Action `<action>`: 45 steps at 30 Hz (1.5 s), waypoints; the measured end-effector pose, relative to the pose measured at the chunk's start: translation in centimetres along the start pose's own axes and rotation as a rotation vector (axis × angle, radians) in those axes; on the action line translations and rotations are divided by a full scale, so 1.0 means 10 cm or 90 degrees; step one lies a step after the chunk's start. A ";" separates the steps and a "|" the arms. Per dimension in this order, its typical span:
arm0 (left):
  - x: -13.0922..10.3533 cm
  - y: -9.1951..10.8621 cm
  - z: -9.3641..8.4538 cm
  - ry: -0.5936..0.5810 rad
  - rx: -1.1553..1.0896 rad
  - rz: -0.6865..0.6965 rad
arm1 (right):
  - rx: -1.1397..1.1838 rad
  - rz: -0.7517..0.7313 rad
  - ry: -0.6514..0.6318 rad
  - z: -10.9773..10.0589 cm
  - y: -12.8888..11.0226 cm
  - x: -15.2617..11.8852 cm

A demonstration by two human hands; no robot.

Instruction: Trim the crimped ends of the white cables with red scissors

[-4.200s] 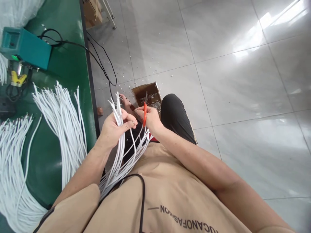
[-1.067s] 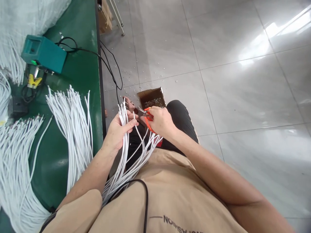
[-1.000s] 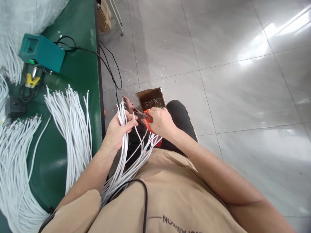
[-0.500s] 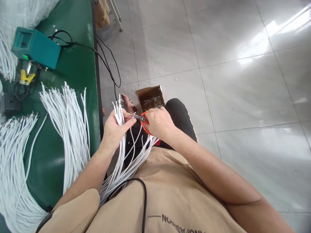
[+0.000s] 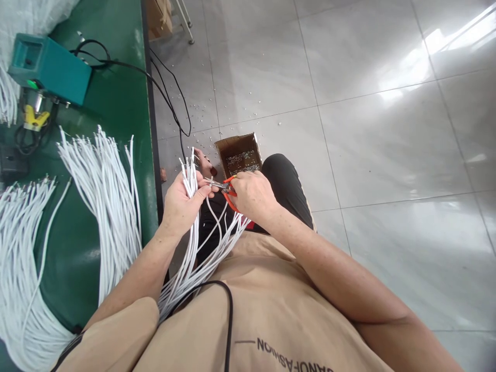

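Past table edge (image 5: 151, 129), cutters (image 5: 224, 187) at white wires (image 5: 190, 181), wide floor (image 5: 387, 144) rightward.

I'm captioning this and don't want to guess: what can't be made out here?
All in the head view:
White wires: the left hand covers part; overlaps hide their count.
Orange-handled scissors: the right hand hides part of the handles.
Wire tip at the blades: too small to tell whether it's cut.
Bits in the cardboard box: too small to identify.
Shirt lettering: cut off by the bottom edge.
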State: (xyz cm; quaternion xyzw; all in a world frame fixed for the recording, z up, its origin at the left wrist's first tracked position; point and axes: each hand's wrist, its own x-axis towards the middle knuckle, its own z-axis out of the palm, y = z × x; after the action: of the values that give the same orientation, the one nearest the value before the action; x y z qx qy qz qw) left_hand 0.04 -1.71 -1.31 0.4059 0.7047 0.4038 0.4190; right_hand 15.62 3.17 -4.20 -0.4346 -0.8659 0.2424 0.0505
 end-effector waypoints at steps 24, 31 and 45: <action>0.04 -0.07 -0.02 0.084 0.082 0.012 | 0.913 0.238 0.059 -0.10 -0.15 0.06; 0.01 -0.04 -0.01 -0.022 -0.038 -0.029 | 1.060 0.216 0.016 -0.05 -0.17 0.06; 0.00 0.00 0.00 -0.135 -0.131 -0.080 | 0.945 0.354 0.146 0.07 -0.09 0.09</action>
State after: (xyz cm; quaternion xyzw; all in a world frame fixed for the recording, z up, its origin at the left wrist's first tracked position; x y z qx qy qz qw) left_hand -0.01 -1.68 -1.28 0.3560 0.6354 0.4018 0.5551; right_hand 14.19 3.15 -4.47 -0.5094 -0.3278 0.7129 0.3532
